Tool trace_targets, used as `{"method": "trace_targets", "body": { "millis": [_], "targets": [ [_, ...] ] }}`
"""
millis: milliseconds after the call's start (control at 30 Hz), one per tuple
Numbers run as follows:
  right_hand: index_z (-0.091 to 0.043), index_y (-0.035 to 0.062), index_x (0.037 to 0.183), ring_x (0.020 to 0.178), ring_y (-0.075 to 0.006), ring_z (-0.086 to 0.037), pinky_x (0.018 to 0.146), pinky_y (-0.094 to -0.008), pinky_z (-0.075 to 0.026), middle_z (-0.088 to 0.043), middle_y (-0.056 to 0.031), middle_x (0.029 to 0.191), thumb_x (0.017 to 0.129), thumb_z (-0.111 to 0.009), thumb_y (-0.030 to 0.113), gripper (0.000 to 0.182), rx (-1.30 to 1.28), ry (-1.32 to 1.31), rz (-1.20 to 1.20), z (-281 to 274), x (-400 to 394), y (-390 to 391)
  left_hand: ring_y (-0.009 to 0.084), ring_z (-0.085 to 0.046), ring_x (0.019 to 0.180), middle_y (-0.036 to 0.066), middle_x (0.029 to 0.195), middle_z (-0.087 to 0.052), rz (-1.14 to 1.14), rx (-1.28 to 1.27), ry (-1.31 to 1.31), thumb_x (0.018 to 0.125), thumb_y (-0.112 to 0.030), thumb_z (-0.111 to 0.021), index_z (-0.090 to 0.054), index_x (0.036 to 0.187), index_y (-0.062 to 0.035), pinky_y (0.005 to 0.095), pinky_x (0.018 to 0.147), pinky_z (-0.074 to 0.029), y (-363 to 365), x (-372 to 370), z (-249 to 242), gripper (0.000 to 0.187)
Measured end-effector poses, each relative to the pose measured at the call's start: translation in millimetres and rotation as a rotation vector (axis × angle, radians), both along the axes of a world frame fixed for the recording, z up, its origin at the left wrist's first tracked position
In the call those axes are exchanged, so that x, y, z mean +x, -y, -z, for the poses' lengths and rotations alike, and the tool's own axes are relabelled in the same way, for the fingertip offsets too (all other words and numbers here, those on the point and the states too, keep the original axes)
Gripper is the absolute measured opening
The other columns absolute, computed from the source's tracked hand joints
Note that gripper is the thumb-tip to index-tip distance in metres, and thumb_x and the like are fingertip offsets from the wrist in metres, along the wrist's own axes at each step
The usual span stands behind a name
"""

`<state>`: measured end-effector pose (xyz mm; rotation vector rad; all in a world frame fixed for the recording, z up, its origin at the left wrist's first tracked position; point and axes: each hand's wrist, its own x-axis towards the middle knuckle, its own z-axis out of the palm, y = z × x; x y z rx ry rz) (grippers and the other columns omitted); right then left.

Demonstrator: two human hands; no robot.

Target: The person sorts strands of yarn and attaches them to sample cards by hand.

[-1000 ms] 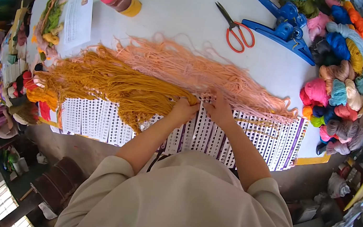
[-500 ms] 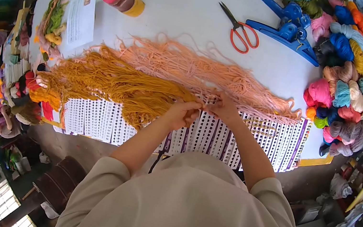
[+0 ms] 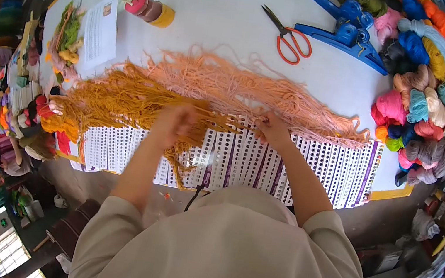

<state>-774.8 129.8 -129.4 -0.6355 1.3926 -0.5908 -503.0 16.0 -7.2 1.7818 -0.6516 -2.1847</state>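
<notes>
A long bundle of mustard-yellow yarn (image 3: 129, 96) lies across the table, its loose strands reaching right toward my right hand. My right hand (image 3: 273, 130) is closed in a pinch on the tip of the mustard strands. My left hand (image 3: 173, 123) is over the near side of the mustard bundle, its fingers smeared by motion. Behind both hands spreads a wide bundle of peach-pink yarn (image 3: 243, 86). Under the yarn lie white cards (image 3: 230, 161) with rows of dark holes and purple strips, overlapping along the table's near edge.
Scissors (image 3: 290, 42) with red handles lie beyond the peach yarn, beside large blue clamps (image 3: 345, 32). Colourful skeins (image 3: 419, 102) are heaped at the right. A squeeze bottle (image 3: 149, 10), a printed sheet (image 3: 101, 31) and green yarn (image 3: 68, 28) are at the left.
My left hand has moved left, away from my right hand, along the mustard yarn. The strands between the hands are now spread out thinly. My right hand stays nearly in place.
</notes>
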Motion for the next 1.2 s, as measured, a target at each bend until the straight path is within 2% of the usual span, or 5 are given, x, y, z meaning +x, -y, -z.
{"method": "trace_targets", "body": {
  "millis": [633, 733, 933, 1100, 1200],
  "targets": [
    [-0.053, 0.0003, 0.104, 0.046, -0.0106, -0.058, 0.044, -0.0248, -0.044, -0.067, -0.0078, 0.066, 0.092, -0.056, 0.021, 0.024, -0.019, -0.129, 0.000, 5.5, 3.3, -6.6, 0.0050, -0.027, 0.044, -0.006, 0.058, -0.037, -0.745, -0.607, -0.237, 0.094, -0.037, -0.056, -0.061, 0.090, -0.0097, 0.0217, 0.038, -0.018, 15.0, 72.0, -60.9, 0.028],
    [-0.053, 0.0006, 0.100, 0.045, -0.0099, -0.057, 0.044, -0.0241, -0.044, -0.066, -0.0081, 0.066, 0.091, -0.058, 0.020, 0.022, -0.032, -0.092, 0.037, 16.5, 3.1, -8.1, 0.0029, -0.037, 0.047, -0.001, 0.069, -0.057, -0.465, -0.794, 0.411, 0.091, -0.035, -0.060, -0.066, 0.086, -0.0065, 0.0206, 0.041, -0.023, 17.9, 65.1, -53.8, 0.030],
    [-0.055, 0.0014, 0.097, 0.047, -0.0090, -0.055, 0.044, -0.0232, -0.044, -0.065, -0.0087, 0.066, 0.089, -0.060, 0.017, 0.018, 0.024, 0.111, 0.124, 16.2, -3.6, -6.3, 0.0096, -0.052, 0.052, 0.004, 0.069, -0.065, 0.493, -0.329, 0.391, 0.085, -0.025, -0.064, -0.069, 0.083, -0.0059, 0.0271, 0.046, -0.040, -54.4, -23.5, 39.2, 0.020],
    [-0.054, 0.0015, 0.102, 0.047, -0.0099, -0.054, 0.044, -0.0241, -0.044, -0.065, -0.0083, 0.067, 0.088, -0.060, 0.016, 0.021, 0.009, 0.082, 0.132, 10.5, -3.2, -6.1, 0.0188, -0.062, 0.057, 0.008, 0.065, -0.064, 0.796, -0.683, 0.565, 0.084, -0.023, -0.067, -0.067, 0.082, 0.0027, 0.0359, 0.053, -0.046, -97.5, -65.9, 93.8, 0.026],
    [-0.052, 0.0015, 0.110, 0.049, -0.0114, -0.055, 0.046, -0.0250, -0.045, -0.064, -0.0079, 0.070, 0.086, -0.061, 0.013, 0.028, -0.096, 0.079, 0.188, 22.9, 4.4, -16.2, 0.0201, -0.065, 0.055, 0.013, 0.067, -0.066, 0.694, -0.505, 0.483, 0.084, -0.024, -0.066, -0.065, 0.078, 0.0044, 0.0326, 0.052, -0.049, -102.9, -70.8, 103.4, 0.029]
  ]
}}
